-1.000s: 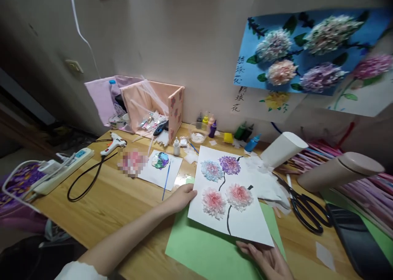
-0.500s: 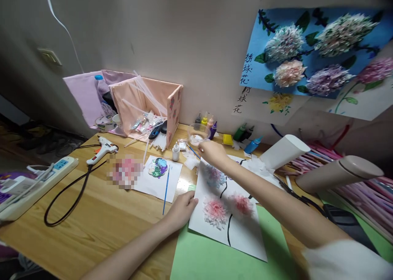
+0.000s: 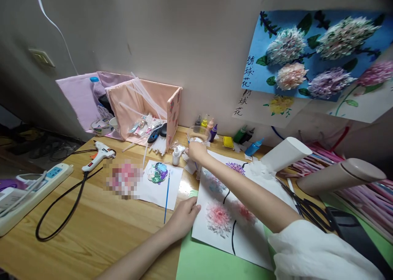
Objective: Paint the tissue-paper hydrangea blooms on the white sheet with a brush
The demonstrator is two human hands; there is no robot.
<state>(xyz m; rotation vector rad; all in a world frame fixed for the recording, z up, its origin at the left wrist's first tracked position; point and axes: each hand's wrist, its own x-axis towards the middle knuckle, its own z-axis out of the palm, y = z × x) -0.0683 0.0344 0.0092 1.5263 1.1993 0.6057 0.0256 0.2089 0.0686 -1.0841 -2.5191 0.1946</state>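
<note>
My right hand (image 3: 197,152) reaches across to the clear plastic cup (image 3: 199,131) by the wall, closed around a thin blue paintbrush (image 3: 188,137) that tilts at the cup's rim. Its bristle end is hard to make out. With the thumb over the edge, my left hand (image 3: 185,217) grips the left side of a white sheet of paper (image 3: 253,251). That sheet carries a pink ruffled flower (image 3: 219,217), other fluffy flowers and black painted stems. My right forearm hides part of it. Underneath lies a green sheet (image 3: 205,263).
A paint-smeared paper (image 3: 175,181) holds a second blue brush (image 3: 167,198). A glue gun (image 3: 101,154) and power strip (image 3: 37,198) lie left. Paint bottles (image 3: 253,147) line the wall; scissors (image 3: 310,208) and a phone (image 3: 353,235) are at right.
My right hand has shifted left and closer to the cup, the brush now angled at its rim. My left hand keeps its hold on the sheet. The view has moved slightly.
</note>
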